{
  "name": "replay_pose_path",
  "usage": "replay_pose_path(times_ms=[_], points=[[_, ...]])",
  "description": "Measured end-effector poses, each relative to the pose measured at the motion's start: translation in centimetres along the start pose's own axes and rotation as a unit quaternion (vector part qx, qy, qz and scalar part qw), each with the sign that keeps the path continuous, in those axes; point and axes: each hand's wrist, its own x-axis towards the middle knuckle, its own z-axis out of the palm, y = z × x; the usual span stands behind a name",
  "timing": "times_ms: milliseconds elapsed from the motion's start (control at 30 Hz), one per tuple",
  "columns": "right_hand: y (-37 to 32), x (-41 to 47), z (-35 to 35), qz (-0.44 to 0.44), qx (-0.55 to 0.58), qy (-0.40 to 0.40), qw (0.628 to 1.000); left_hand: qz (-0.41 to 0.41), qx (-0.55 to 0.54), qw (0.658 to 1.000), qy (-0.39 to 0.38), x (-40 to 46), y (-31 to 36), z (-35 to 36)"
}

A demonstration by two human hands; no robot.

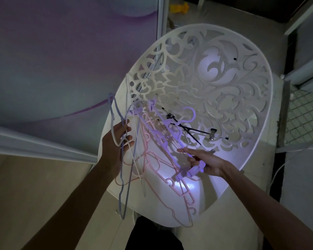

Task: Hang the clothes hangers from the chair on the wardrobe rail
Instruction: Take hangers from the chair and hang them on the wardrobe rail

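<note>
A white plastic chair [215,73] with a cut-out floral back fills the middle of the view. On its seat lie several hangers: pink ones [152,159], a purple plastic one [173,134] and a black clip hanger [190,129]. My left hand [116,141] grips a bunch of thin blue-grey and white hangers [124,177] at the chair's left edge, their hooks pointing up. My right hand [204,163] holds the lower end of the purple plastic hanger over the seat, fingers curled round it.
A purple-and-grey wardrobe sliding door [52,60] stands at the left, its bottom track [34,143] crossing below. A yellow object [179,8] lies on the floor behind the chair. A mesh panel [305,116] and metal frames stand at the right. The room is dim.
</note>
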Motion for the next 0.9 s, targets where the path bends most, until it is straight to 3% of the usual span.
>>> replay_pose_path(times_ms=[100, 233, 433, 667, 900], points=[[0.5, -0.6, 1.5, -0.012, 0.016, 0.004, 1.0, 0.007, -0.02, 1.0, 0.004, -0.6, 0.6, -0.1], [0.4, -2.3, 3.3, -0.03, 0.054, 0.042, 0.997, -0.042, -0.049, 0.997, -0.034, -1.4, 1.8, -0.1], [-1.0, -5.5, 5.5, -0.04, 0.182, -0.004, 0.982, -0.057, -0.022, 0.998, 0.001, -3.0, 3.5, 0.0], [-3.2, -9.8, 7.4, -0.026, 0.041, 0.013, 0.999, -0.064, -0.04, 0.997, 0.009, -6.4, 6.1, 0.3], [-5.8, -13.4, 9.0, -0.009, 0.149, -0.049, 0.988, -0.095, -0.044, 0.994, 0.021, -8.6, 6.5, 0.8]])
